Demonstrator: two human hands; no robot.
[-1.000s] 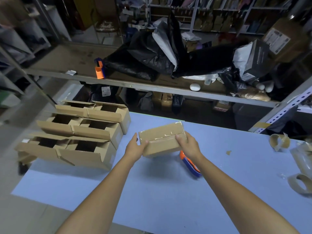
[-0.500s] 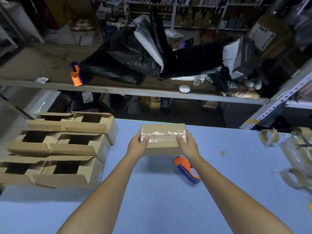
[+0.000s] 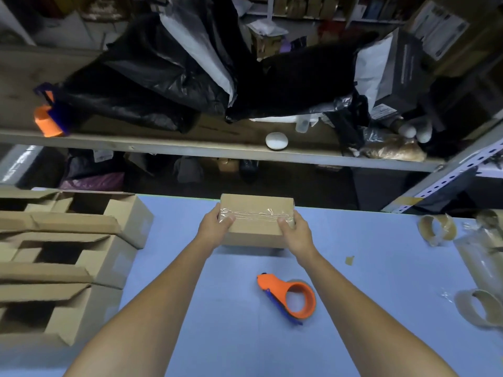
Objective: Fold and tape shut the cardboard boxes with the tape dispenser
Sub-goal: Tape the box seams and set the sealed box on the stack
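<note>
**One box sealed, three waiting open**

- Taped box [image 3: 257,221]: flaps closed, with a strip of clear tape [image 3: 255,215] running lengthwise across the top seam. The tape looks wrinkled but reaches both ends. The box sits at the far edge of the worktop [image 3: 217,308]. Whether it rests on the surface or is held just above it, I cannot tell.
- Left hand [image 3: 215,227]: grips the box's left end, thumb laid on top over the tape end. The fingers are hidden round the side.
- Right hand [image 3: 295,235]: holds the box's right end in the same way, thumb pressing the other tape end.
- Tape dispenser [image 3: 290,296]: lies on its side on the worktop, nearer the person than the taped box and slightly to its right. Neither hand touches it.
- Open boxes [image 3: 109,257]: three in a row to the left of the taped box, flaps up or half folded. No tape shows on their tops.
- Right of the taped box, well apart: spent tape cores [image 3: 436,229].
- Beyond the taped box: a cluttered shelf [image 3: 190,149].

Judgement: this box reads as finished on its visible face; the underside is out of sight. The thumbs suggest a last smoothing of the tape ends, or a carry to set the box aside. At least three boxes remain to fold and tape, so most of the work in view looks undone. The dispenser must be picked up again first.
</note>
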